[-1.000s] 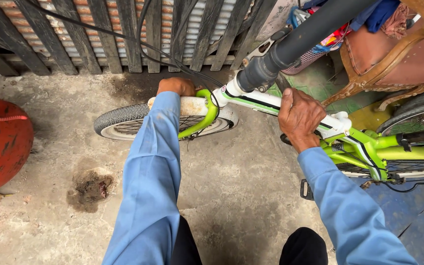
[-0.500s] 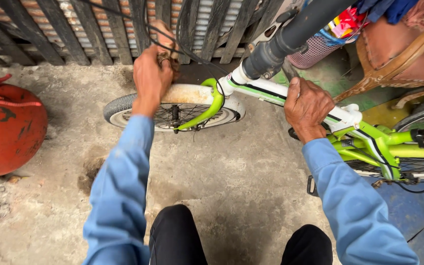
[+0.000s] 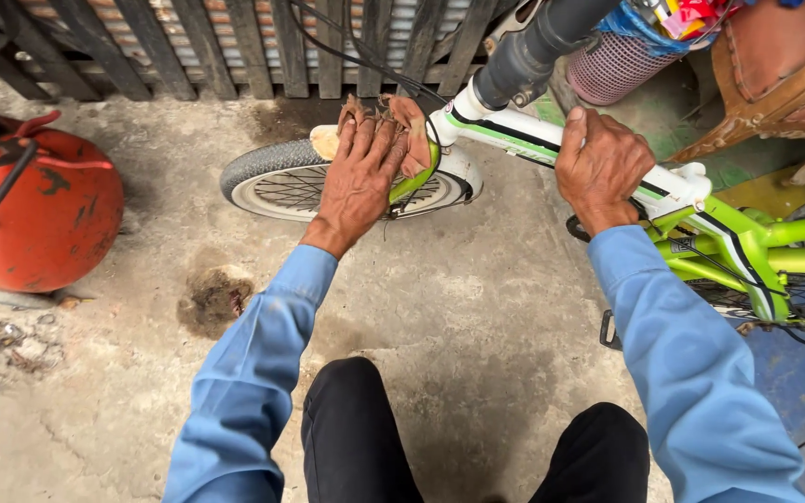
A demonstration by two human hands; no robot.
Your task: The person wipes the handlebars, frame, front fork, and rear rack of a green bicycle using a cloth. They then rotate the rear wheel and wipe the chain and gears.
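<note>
- Our left hand (image 3: pixel 358 177) lies flat and spread open on a brown rag (image 3: pixel 401 126). It presses the rag on the mudguard over the front wheel (image 3: pixel 277 177) of the green and white bike (image 3: pixel 701 233). The fingers do not curl around anything.
- Our right hand (image 3: pixel 598 168) is closed around the white frame tube and holds the bike steady.
- The rag is only pressed, not gripped. It could slip off and drop on the dirty concrete floor (image 3: pixel 477 307).
- A corner of the rag hangs near the spokes (image 3: pixel 281 191). If the wheel turns, we think it may get caught there.
- Our fingers are close to the spokes too, so they might get pinched.
- If our right hand lets go, the bike may tip over.
- The red gas tank (image 3: pixel 34 210) stands well apart on the left.
</note>
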